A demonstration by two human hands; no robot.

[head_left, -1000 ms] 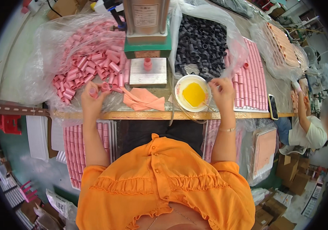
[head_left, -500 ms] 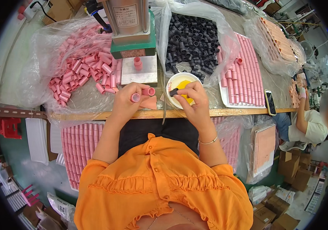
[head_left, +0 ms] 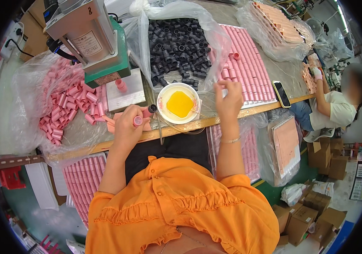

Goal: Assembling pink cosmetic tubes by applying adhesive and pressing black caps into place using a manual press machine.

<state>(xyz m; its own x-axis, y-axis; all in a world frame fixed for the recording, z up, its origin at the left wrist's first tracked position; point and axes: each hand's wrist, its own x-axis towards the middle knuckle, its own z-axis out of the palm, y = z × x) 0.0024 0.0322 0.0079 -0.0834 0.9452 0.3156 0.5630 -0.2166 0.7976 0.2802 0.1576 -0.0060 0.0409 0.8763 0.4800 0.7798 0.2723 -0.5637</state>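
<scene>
My left hand (head_left: 126, 127) is closed around two pink tubes. A black ring-shaped fitting (head_left: 151, 108) sits in the end of one tube; the other pink tube (head_left: 137, 121) shows its open end toward me. Beside them stands a white bowl (head_left: 161, 111) with yellow liquid (head_left: 179, 104) in it. My right hand (head_left: 229, 98) is raised over the near left part of the tray of pink tubes, fingers loosely bent and apart, with nothing visible in them. Another pink tube (head_left: 121, 85) stands upright on the metal block (head_left: 131, 94) under the press.
A green and silver press (head_left: 88, 44) stands at the back left. Loose pink tubes (head_left: 68, 101) lie left of it. A plastic bag of black fittings (head_left: 178, 51) lies behind the bowl. Tubes in rows fill a tray (head_left: 248, 59); a phone (head_left: 281, 94) lies beside it. A co-worker (head_left: 335, 106) sits far right.
The black fitting, earlier pinched in my right hand over the bowl, now sits in a tube in my left hand. My right hand has moved right to the tray. The view has turned.
</scene>
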